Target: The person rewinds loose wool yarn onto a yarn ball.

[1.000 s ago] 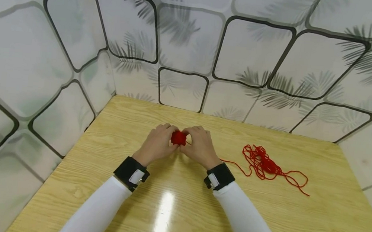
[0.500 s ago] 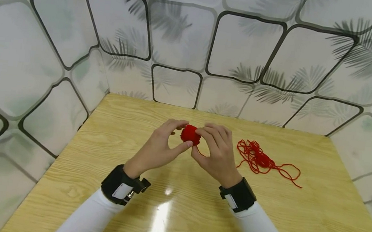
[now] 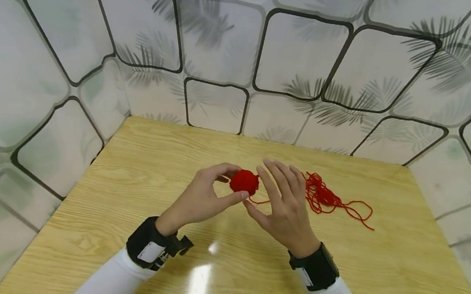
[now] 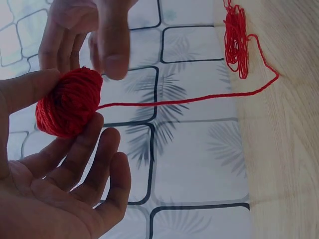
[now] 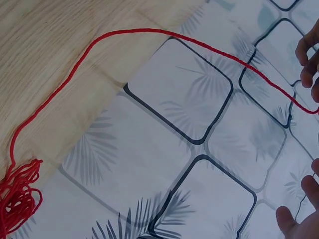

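A small ball of red yarn (image 3: 244,182) is held above the wooden table (image 3: 140,166), pinched between the thumb and fingers of my left hand (image 3: 234,183). In the left wrist view the ball (image 4: 67,102) rests against those fingers (image 4: 84,154). My right hand (image 3: 266,188) stands just right of the ball with its fingers straight and spread, the fingertips (image 4: 112,55) close over the ball. A single red strand (image 4: 189,99) runs from the ball to a loose heap of red yarn (image 3: 322,197) on the table; the strand (image 5: 149,33) and the heap (image 5: 17,196) also show in the right wrist view.
Walls of pale panels with black outlines and leaf prints (image 3: 222,60) close the table in at the back and on both sides. Bare wood (image 3: 397,276) lies in front of and to the right of the hands.
Both hands have lifted and drawn nearer to me. The right hand has let go of the ball and straightened its fingers; the left hand still holds the ball.
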`<state>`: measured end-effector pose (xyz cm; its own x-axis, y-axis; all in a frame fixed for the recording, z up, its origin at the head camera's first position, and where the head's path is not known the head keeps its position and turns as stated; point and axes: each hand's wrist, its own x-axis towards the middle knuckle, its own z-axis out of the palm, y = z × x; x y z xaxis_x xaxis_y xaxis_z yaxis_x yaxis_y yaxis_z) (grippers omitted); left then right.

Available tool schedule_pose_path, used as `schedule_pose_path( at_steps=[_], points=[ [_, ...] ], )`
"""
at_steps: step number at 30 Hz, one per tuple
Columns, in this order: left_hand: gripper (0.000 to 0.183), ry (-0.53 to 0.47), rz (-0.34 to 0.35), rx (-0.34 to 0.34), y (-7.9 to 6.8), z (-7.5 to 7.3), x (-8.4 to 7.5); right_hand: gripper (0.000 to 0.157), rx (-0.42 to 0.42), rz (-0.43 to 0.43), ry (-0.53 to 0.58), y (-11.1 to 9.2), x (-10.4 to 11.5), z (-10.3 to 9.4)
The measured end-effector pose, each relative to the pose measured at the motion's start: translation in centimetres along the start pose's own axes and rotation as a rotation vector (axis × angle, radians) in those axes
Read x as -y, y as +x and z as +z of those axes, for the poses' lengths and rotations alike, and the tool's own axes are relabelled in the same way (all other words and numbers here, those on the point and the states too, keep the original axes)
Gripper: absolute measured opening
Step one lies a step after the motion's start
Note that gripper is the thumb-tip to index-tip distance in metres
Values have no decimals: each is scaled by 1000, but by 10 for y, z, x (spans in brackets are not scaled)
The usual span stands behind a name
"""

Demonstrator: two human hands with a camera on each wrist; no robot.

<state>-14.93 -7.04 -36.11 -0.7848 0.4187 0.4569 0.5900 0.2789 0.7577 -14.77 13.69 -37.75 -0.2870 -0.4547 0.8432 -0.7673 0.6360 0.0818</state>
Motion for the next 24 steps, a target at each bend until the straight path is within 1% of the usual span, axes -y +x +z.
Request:
schedule_pose_path(
  at_steps=[2, 4, 6, 8, 10, 12, 15, 18, 21, 24],
  points=[
    [40, 48, 67, -5, -2, 2, -3, 82, 23, 0, 0, -2, 0, -3],
    [40, 93, 143, -9, -4, 4, -6, 85, 53, 18, 40, -3, 1, -6],
    [40, 133, 211, -15, -4, 5, -9, 85, 87, 60, 128, -4, 2, -9],
    [42, 177, 263, -27, -5, 6, -13, 83, 119, 114, 247, -4, 3, -12],
    [44, 221, 307, -45, -6, 6, -16, 77, 140, 166, 357, -2, 4, -16],
    [44, 264, 347, -65, -6, 7, -18, 70, 145, 198, 417, 0, 5, -20],
    [43, 332, 403, -98, -7, 9, -21, 62, 126, 218, 437, 5, 8, -28],
    [43, 410, 454, -127, -7, 11, -23, 59, 98, 231, 440, 14, 13, -38],
    [49, 518, 511, -160, -7, 13, -26, 58, 83, 233, 457, 24, 19, -47],
    [57, 616, 583, -199, -7, 14, -26, 57, 63, 222, 486, 29, 22, -51]
  ],
)
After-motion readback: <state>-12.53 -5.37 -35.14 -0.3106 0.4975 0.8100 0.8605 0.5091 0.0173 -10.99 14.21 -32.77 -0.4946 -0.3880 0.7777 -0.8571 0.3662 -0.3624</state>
